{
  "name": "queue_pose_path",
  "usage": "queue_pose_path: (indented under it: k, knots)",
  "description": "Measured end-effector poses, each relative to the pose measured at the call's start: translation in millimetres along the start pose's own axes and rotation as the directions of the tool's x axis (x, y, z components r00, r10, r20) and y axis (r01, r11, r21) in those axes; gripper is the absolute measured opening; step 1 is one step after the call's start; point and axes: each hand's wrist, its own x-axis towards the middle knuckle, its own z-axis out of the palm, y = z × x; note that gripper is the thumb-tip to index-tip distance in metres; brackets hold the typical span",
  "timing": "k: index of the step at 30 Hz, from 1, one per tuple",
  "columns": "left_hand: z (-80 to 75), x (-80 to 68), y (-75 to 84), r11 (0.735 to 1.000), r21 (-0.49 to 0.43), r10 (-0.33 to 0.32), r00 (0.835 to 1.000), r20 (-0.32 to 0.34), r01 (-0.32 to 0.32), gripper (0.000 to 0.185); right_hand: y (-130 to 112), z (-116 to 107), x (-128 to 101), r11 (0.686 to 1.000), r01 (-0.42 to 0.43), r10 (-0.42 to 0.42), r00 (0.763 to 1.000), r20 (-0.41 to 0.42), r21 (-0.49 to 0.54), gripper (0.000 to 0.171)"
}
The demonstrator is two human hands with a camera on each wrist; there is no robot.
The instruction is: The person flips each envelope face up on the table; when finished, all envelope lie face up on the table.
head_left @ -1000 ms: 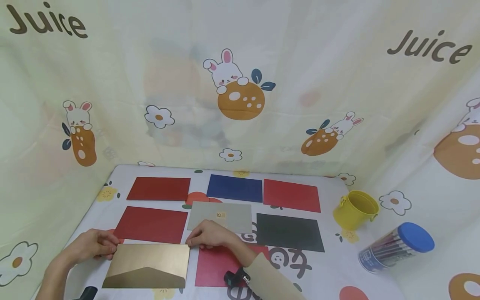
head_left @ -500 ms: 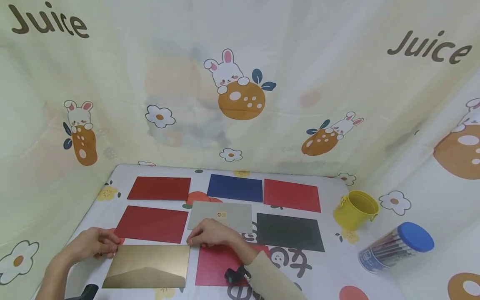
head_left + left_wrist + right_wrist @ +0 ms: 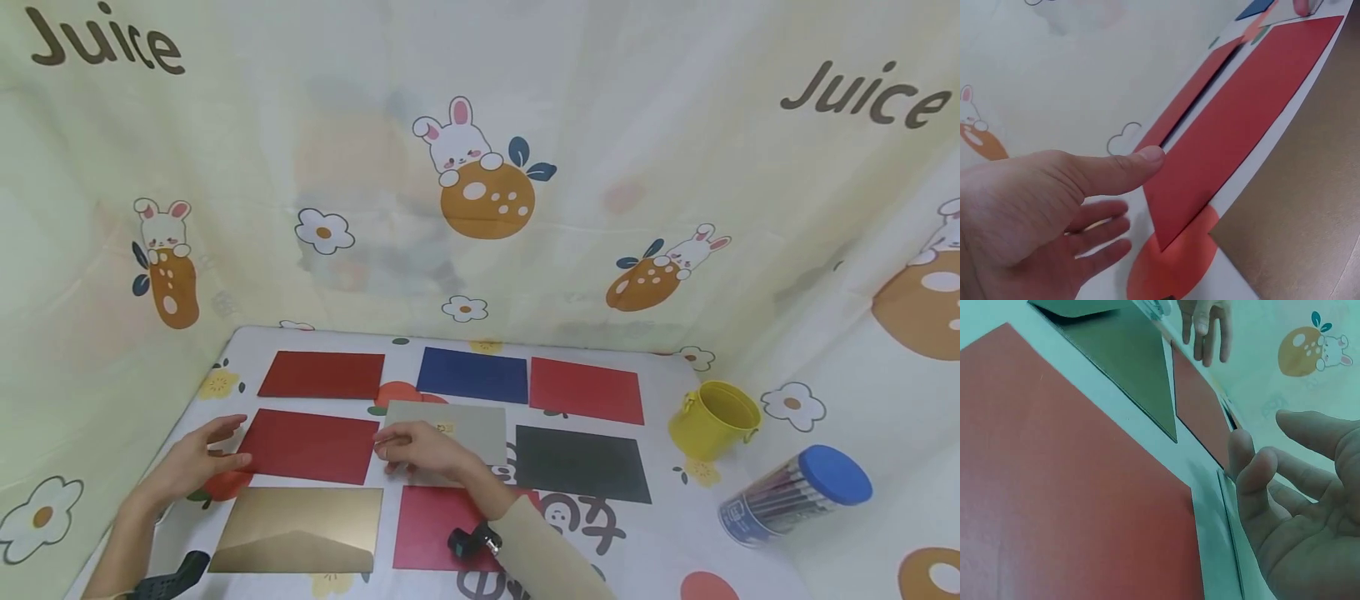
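Observation:
My left hand (image 3: pixel 193 460) is at the left end of the dark red envelope (image 3: pixel 311 446) in the middle row, thumb and fingers spread apart. In the left wrist view its thumb tip overlaps the red envelope's (image 3: pixel 1229 137) near corner; whether it touches I cannot tell. My right hand (image 3: pixel 429 452) hovers by that envelope's right end, over the grey envelope (image 3: pixel 483 429), fingers loosely bent and holding nothing. Below lies the gold envelope (image 3: pixel 300 512), its flap side up. A pinkish-red envelope (image 3: pixel 423 533) sits to its right, partly under my right forearm.
Along the back lie a dark red envelope (image 3: pixel 322 375), a blue envelope (image 3: pixel 472 375) and a bright red envelope (image 3: pixel 587 390). A black envelope (image 3: pixel 583 462) is right of the grey one. Farther right stand a yellow bucket (image 3: pixel 693 429) and a blue-lidded tub of pens (image 3: pixel 780 500).
Both hands have left the gold envelope's upper corners and moved up to the ends of the dark red envelope above it. The gold envelope's flap has settled flatter.

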Motion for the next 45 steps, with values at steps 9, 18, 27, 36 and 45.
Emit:
queue_pose_path:
  k: [9,18,27,36,45]
  knots:
    - [6.2,4.2,0.1,0.997,0.063,-0.05,0.999,-0.018,0.051,0.09,1,1,0,0.979,-0.036,0.033,0.999,0.018,0.2,0.044]
    - [7.2,4.1,-1.1,0.996,0.055,-0.068,0.997,-0.037,0.07,0.085,1,2,0,0.954,-0.028,0.019,0.999,0.033,0.298,0.046]
    - [17.9,5.8,3.7,0.999,0.044,0.019,0.997,-0.075,-0.016,0.071,-1,7,0,0.921,-0.076,0.097,0.995,-0.036,0.382,0.042]
    - [21.2,4.6,3.4,0.998,0.061,0.016,0.991,-0.134,-0.008,0.057,-4,10,-2,0.896,-0.092,0.13,0.99,-0.059,0.435,0.039]
    - [19.9,5.6,0.1,0.999,0.051,-0.005,0.987,-0.161,0.013,0.056,-2,10,0,0.863,-0.086,0.128,0.99,-0.052,0.497,0.041]
